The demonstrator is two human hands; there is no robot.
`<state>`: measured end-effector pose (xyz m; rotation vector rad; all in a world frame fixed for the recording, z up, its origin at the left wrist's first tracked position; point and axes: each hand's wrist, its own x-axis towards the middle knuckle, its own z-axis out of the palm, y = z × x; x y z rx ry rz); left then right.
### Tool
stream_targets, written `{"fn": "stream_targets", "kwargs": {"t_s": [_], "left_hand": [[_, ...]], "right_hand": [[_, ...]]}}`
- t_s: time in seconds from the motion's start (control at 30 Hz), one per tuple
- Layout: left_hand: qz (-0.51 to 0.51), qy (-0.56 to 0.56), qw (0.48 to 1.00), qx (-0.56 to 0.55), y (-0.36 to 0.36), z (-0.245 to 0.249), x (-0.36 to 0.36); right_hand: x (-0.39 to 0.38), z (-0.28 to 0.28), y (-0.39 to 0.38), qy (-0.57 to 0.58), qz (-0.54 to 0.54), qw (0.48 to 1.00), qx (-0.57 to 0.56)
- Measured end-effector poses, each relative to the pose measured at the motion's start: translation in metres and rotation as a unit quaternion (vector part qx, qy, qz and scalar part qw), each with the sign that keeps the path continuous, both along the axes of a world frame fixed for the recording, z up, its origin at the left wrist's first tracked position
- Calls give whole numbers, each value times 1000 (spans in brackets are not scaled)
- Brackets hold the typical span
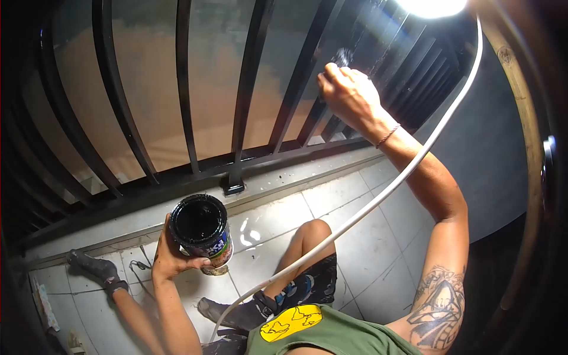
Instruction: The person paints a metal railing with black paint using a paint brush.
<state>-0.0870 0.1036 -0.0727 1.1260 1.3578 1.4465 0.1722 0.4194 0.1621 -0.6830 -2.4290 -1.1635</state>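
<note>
My left hand (168,255) is wrapped round the side of an open paint can (220,251), its thumb across the label. Dark, glossy paint fills the can, and black coats its rim. Up at the black metal railing (248,77), my right hand (352,97) is closed in a grip with its back toward me. A shiny, blurred piece of a paintbrush (342,57) shows just beyond the fingers, against the bars; the handle is hidden by the hand.
A white cable (378,201) crosses in front of my right arm, up toward a bright lamp (435,6). On the right stands a wooden pole (523,112). My legs rest on the tiled floor (378,248), below the ledge (278,184) that carries the railing.
</note>
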Motion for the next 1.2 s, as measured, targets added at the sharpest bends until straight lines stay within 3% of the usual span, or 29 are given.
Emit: {"fn": "stream_targets", "kwargs": {"t_s": [0.03, 0.1, 0.17, 0.23, 0.27, 0.4, 0.43, 0.5, 0.57, 0.63, 0.7, 0.77, 0.9, 0.97, 1.1, 1.13, 1.2], "left_hand": [[-2, -7, 1000, -2, 2, 1, 3], [1, -3, 999, 32, 3, 8, 7], [13, -33, 999, 26, 4, 6, 11], [20, 16, 1000, 7, 5, 3, 10], [19, 4, 1000, 10, 5, -1, 9], [33, 15, 999, 3, 3, -1, 8], [30, 12, 999, 1, 4, 0, 9], [19, -52, 998, 15, 10, 5, 12], [21, -65, 998, 9, 15, 2, 15], [8, 34, 999, 21, 19, 1, 17], [-9, 4, 1000, 24, 26, 2, 23], [-27, 16, 999, 15, 29, 4, 28], [-24, 4, 1000, 10, 31, -1, 32], [-24, -1, 999, 28, 31, -6, 33], [-29, 2, 999, 16, 27, -10, 32], [-23, -1, 1000, 17, 26, -11, 32], [-28, -19, 999, 22, 25, -13, 34]], "right_hand": [[0, 10, -3, -7, -2, 1000, -2], [-1, 48, -19, 50, 105, 993, -36], [9, 80, -7, 29, 105, 992, 60], [15, 104, 0, -15, 204, 969, 136], [15, 105, -2, -36, 159, 969, 184], [12, 100, 2, -11, 252, 939, 234], [6, 75, -5, 2, 98, 984, 150], [12, 22, -1, -168, 35, 957, 232], [14, -19, -16, -80, 79, 990, 89], [16, -37, -14, -164, 101, 979, 70], [18, -39, -9, -161, 118, 979, 39], [22, -29, -9, -62, 150, 956, -245], [33, 28, -14, 39, 221, 969, -101], [40, 59, -9, 47, 209, 971, 109], [35, 35, -6, -17, 195, 963, 186], [28, 8, -5, -59, 90, 971, 212], [25, -29, 6, -132, 127, 957, 227]]}}
